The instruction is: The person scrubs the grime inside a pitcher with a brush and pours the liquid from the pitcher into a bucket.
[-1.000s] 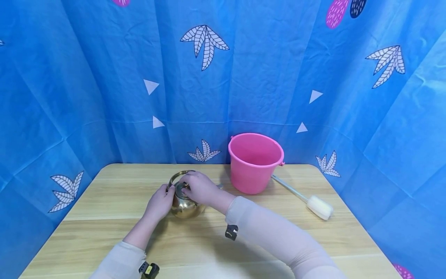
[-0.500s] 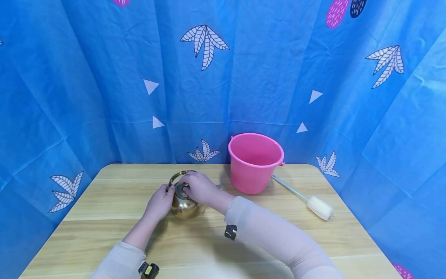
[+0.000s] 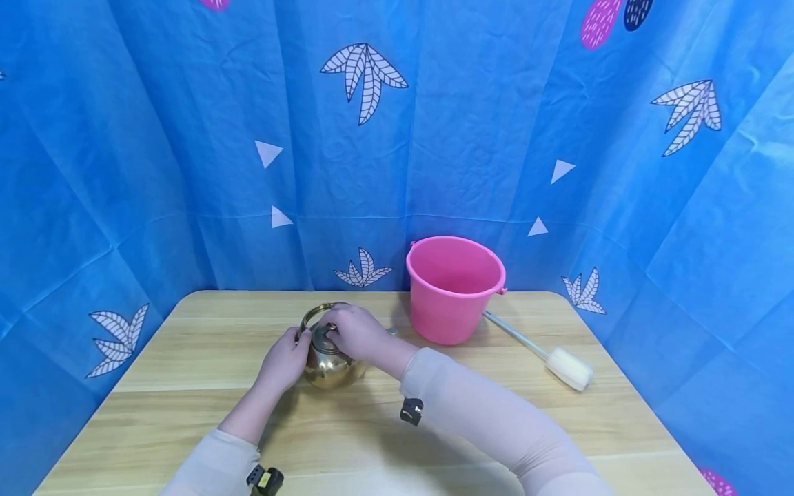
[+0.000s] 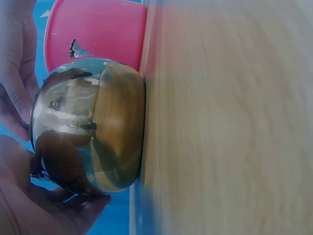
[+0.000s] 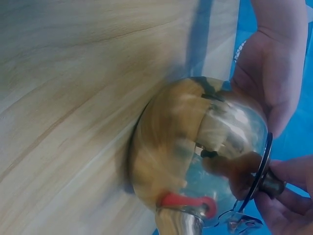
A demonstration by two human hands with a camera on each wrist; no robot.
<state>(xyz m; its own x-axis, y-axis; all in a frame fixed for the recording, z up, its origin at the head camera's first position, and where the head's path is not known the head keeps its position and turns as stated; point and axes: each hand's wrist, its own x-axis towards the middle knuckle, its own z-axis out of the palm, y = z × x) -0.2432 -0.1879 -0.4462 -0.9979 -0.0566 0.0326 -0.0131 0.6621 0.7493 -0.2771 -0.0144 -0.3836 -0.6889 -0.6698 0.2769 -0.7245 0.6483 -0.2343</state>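
Note:
A shiny gold-coloured kettle [image 3: 335, 372] with an arched handle [image 3: 313, 313] stands on the wooden table. My left hand [image 3: 287, 359] grips it at the left foot of the handle. In the left wrist view, fingertips [image 4: 100, 203] of that hand lie against the kettle's rounded side. Over the top reaches my right hand [image 3: 358, 334], its thumb and fingers pinching the dark knob [image 5: 272, 186] of the lid. In the right wrist view the lid's rim [image 5: 261, 164] sits on the kettle's mouth. The spout [image 5: 178, 223] points right, towards the bucket.
A pink bucket [image 3: 443, 313] stands at the back, right of the kettle. Beside it lies a white sponge brush [image 3: 569, 368] with a pale stick handle [image 3: 515, 332]. Blue patterned curtain [image 3: 347, 172] hangs behind and around the wooden table [image 3: 186, 413].

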